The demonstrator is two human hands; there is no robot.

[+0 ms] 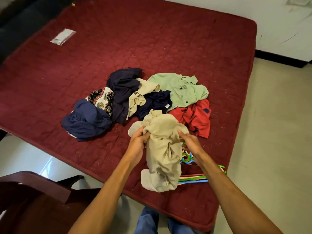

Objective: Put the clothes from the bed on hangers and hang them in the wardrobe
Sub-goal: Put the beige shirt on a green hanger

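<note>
L hand [138, 139]: grips beige garment [162, 154], fingers curled in cloth
R hand [190, 142]: grips same garment
Hangers [192, 179]: near bed [185, 44] front edge, partly under garment

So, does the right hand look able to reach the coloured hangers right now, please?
Probably yes: the hangers lie just beneath the right hand, but it grips the beige garment, which partly covers them.

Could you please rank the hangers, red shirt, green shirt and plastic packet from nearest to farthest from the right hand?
1. hangers, directly beneath the right hand
2. red shirt, just beyond it
3. green shirt, farther back
4. plastic packet, far upper left
</note>
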